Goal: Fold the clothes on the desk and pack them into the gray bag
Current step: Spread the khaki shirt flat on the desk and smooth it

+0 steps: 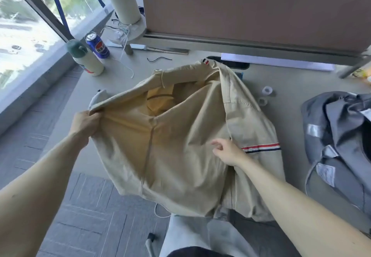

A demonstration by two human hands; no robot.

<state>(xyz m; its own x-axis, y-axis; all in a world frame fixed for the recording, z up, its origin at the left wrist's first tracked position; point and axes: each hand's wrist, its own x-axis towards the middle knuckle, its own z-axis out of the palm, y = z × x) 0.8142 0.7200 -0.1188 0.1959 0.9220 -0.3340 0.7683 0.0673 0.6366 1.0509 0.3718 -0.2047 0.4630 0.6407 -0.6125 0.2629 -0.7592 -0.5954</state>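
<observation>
My left hand [86,125] grips the khaki garment [180,136] by its edge, spreading it; right hand [228,152] hovers loosely curled, empty.

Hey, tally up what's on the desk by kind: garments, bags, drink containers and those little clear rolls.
Khaki garment: 1
Gray bag: 1
Drink containers: 2 (blue can, green-capped bottle)
Small clear rolls: 2
Total: 6
</observation>
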